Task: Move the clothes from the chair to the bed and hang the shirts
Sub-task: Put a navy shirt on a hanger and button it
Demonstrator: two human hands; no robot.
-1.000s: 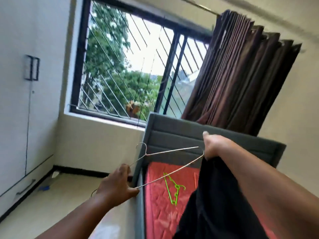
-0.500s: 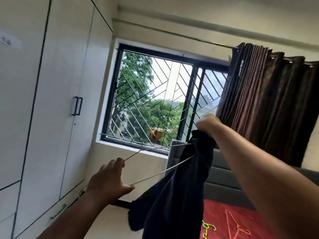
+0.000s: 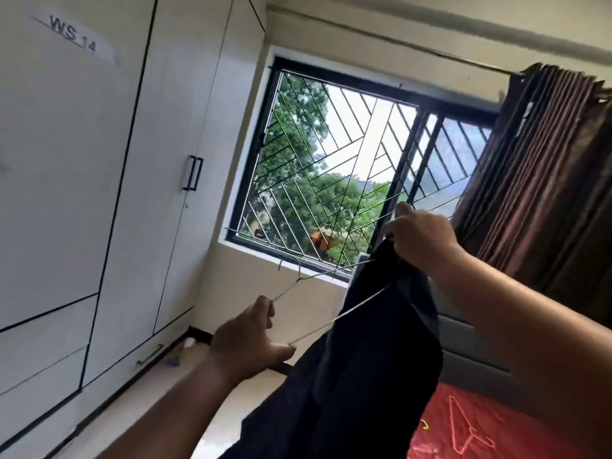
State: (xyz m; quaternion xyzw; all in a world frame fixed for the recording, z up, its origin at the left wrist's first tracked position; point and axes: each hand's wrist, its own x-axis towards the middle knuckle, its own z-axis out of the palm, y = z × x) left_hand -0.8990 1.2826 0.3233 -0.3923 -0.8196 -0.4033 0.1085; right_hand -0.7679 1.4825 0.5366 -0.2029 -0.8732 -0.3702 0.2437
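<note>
Dark navy shirt (image 3: 374, 359) hangs pinched in the right hand (image 3: 420, 240); the left hand (image 3: 248, 339) grips a thin silver wire hanger (image 3: 331, 279).

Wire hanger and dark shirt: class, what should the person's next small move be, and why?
Probably the left hand should push the wire hanger further into the dark shirt. Only the hanger's far end sits inside the cloth, which the right hand bunches up, while the near end and hook remain bare.
</note>
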